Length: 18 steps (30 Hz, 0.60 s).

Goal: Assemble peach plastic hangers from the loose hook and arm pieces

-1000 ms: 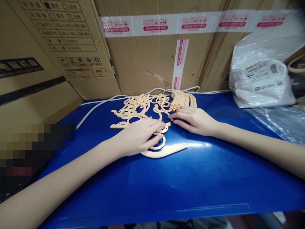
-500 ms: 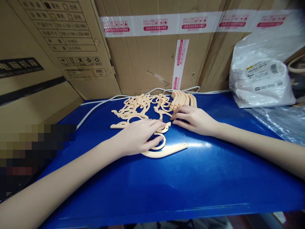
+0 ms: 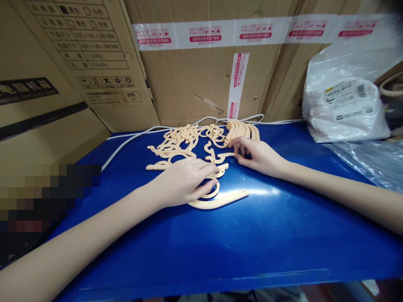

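Observation:
My left hand [image 3: 185, 180] is closed over a cream looped plastic piece [image 3: 215, 193], fingers bent on its upper part and the thumb by its ring; the palm hides the rest. Just below lies a long curved cream arm [image 3: 220, 202], like part of a clothes hanger, flat on the blue table [image 3: 239, 247]. Between the thumb and fingers of my right hand [image 3: 252, 154] is the end of a thin cream hook piece [image 3: 222, 157]. That hook lies close to the left fingertips. Behind the right fingers sits a row of nested curved arms [image 3: 242, 129].
A loose heap of cream hook pieces [image 3: 182, 140] lies at the back. Behind it runs a white cable [image 3: 135, 133] along cardboard boxes [image 3: 195, 84]. At the back right stands a white plastic bag [image 3: 346, 105], with clear film [image 3: 362, 163] in front.
My right hand has shifted slightly right and curled its fingers, and the hook piece has turned and moved with it. My left hand is nearly still; the piece under it slid slightly right.

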Tool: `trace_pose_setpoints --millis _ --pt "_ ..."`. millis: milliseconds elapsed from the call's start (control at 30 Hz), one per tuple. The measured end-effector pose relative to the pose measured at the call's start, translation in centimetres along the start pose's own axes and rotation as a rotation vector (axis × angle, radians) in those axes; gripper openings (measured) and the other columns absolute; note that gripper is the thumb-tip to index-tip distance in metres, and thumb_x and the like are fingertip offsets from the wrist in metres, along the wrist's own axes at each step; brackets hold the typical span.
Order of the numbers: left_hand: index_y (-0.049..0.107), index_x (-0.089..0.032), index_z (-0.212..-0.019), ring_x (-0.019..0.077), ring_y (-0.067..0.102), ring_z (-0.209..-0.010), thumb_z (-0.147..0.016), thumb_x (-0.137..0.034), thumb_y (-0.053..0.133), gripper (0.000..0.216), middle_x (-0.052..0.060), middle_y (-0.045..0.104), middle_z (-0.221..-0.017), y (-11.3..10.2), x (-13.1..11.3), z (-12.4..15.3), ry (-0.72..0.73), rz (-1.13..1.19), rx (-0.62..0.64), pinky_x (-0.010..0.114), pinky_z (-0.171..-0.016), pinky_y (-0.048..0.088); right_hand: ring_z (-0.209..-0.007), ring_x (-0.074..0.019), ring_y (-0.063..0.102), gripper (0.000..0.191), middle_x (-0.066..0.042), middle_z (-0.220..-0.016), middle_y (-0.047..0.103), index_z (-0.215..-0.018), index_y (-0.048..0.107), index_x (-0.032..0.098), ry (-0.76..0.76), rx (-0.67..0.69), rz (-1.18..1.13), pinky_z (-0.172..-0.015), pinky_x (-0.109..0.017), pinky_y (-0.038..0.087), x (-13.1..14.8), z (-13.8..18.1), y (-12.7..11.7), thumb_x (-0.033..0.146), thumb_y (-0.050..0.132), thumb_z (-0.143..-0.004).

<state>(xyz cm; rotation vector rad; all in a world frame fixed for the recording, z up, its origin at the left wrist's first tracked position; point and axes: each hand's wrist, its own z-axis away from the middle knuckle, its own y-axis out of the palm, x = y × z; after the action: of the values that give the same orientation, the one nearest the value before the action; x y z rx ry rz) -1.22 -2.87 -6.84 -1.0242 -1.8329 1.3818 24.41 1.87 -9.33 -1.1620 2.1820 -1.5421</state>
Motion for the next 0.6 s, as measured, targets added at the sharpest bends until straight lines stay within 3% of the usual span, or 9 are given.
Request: trace_pose_setpoints --millis 100,233,400,600 --pt "0.062 -0.015 -0.108 0.0214 0.064 -0.093 -0.096 -0.033 0.038 0.032 0.008 0.07 -0.098 0.0 0.0 0.0 -0.014 -0.005 -0.001 0.033 -0.08 0.046 -0.082 -0.0185 0.058 0.04 -0.006 -0.096 0.061 -0.13 0.046 0.019 -0.068 0.001 0.014 -0.071 -0.03 0.046 -0.1 0.1 0.0 0.023 0.046 -0.091" --pt "0.062 -0.016 -0.112 0.0224 0.065 -0.09 -0.096 -0.035 0.037 0.035 0.008 0.07 -0.092 -0.1 -0.1 -0.1 -0.062 -0.011 0.024 0.034 -0.078 0.047 -0.094 -0.0207 0.058 0.027 -0.009 -0.102 0.058 -0.112 0.057 0.018 -0.128 -0.019 0.019 -0.08 -0.032 0.046 0.0 0.1 0.0 0.026 0.037 -0.096" --pt "0.057 -0.011 -0.124 0.0263 0.065 -0.088 -0.092 -0.047 0.042 0.051 0.013 0.069 -0.098 0.0 -0.3 -0.8 -0.215 -0.051 0.041 0.037 -0.076 0.048 -0.088 -0.0195 0.058 0.016 -0.008 -0.095 0.06 -0.096 0.055 0.018 -0.088 -0.128 -0.038 -0.075 -0.031 0.045 0.5 0.0 -0.2 0.026 0.041 -0.095" --pt "0.052 -0.003 -0.128 0.0291 0.062 -0.102 -0.091 -0.056 0.04 0.066 0.018 0.067 -0.112 0.5 -0.1 -1.3 -0.236 -0.051 0.027 0.042 -0.096 0.042 -0.076 -0.0169 0.055 0.013 -0.005 -0.084 0.059 -0.09 0.054 0.019 -0.078 -0.197 -0.054 -0.069 -0.03 0.044 0.9 -0.1 -0.4 0.028 0.045 -0.094"
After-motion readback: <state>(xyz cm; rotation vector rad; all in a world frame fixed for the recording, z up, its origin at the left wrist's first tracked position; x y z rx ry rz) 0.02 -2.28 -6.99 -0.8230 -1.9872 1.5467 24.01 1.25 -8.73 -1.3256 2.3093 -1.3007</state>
